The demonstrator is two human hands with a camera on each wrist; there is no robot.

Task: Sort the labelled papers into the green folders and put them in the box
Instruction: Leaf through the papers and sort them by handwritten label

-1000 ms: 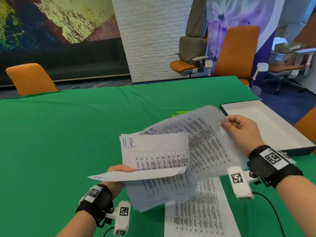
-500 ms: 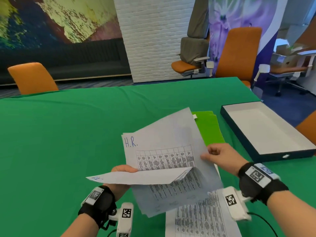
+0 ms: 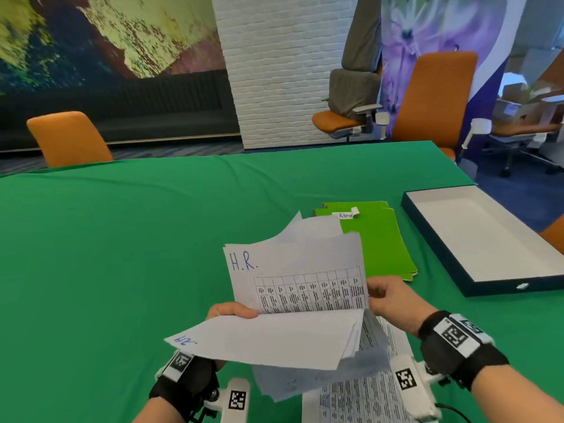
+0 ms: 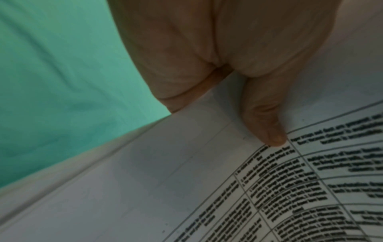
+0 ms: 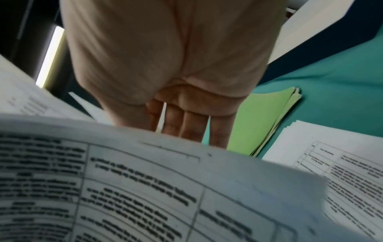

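My left hand [image 3: 232,311] holds a stack of printed papers [image 3: 293,270] above the table, and the near sheets fold over towards me. The top sheet showing is marked "H.R." in blue ink. In the left wrist view the thumb [image 4: 267,124] presses on the sheet [image 4: 186,188]. My right hand [image 3: 390,297] pinches the stack's right edge; its fingers [image 5: 184,126] reach behind the sheets [image 5: 145,180]. Green folders [image 3: 381,245] lie stacked just beyond, the top one tabbed "Admin". The open dark box [image 3: 512,286] with a white inside sits to the right.
More printed sheets [image 3: 366,395] lie flat on the green tablecloth [image 3: 122,270] under my hands, and they show in the right wrist view [image 5: 342,163] next to the folders [image 5: 261,119]. Orange chairs stand past the far and right table edges.
My right hand swung the sheet it had raised back onto the stack and came down and left to the stack's right edge. The green folders came into view. My left hand barely moved.
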